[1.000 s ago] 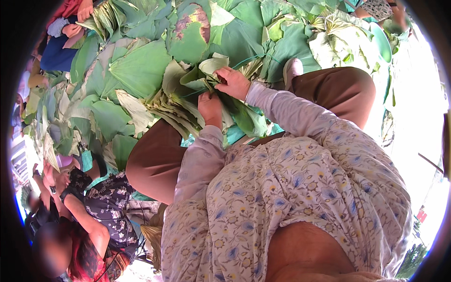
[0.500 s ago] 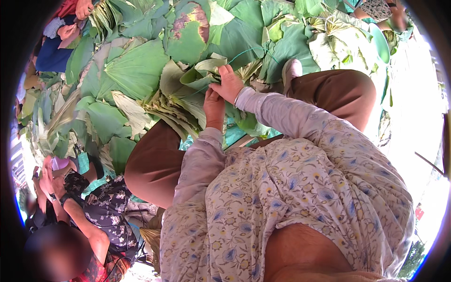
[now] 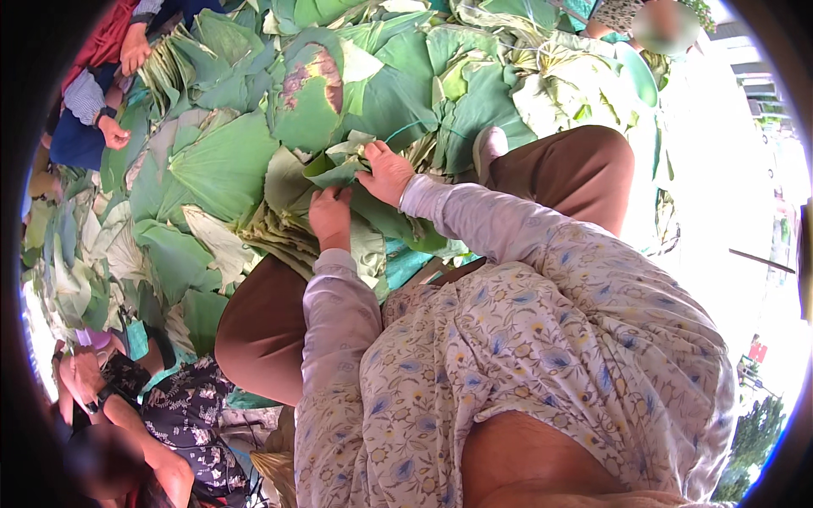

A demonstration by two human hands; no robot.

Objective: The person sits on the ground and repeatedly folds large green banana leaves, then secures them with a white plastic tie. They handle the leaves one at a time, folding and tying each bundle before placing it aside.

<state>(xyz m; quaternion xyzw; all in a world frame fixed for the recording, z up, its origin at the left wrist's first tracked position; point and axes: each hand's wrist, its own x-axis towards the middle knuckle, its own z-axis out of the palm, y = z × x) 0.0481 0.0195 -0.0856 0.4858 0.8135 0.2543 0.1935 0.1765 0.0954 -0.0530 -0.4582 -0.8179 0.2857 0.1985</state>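
Just beyond my knees, both hands are on a partly folded lotus leaf (image 3: 329, 172). My right hand (image 3: 388, 173) pinches its upper right edge, thumb toward the left. Bent fingers of my left hand (image 3: 330, 218) grip the leaf's lower edge; the fingertips are partly hidden. Below and left of the left hand lies a stack of folded, yellowish leaves (image 3: 284, 237). A thin green string (image 3: 406, 129) runs over the leaves just past my right hand.
Large lotus leaves (image 3: 222, 165) spread across the ground ahead. A tied pale bundle (image 3: 563, 85) lies far right, beside a green rounded rim (image 3: 635, 74). One co-worker's hands (image 3: 134, 49) are near leaves at far left; another person (image 3: 182, 406) sits at lower left.
The view has shifted, so the scene sits further left. My left hand has moved up onto the leaf's lower edge, and the right hand keeps its pinch. The far-left co-worker's hands have moved apart.
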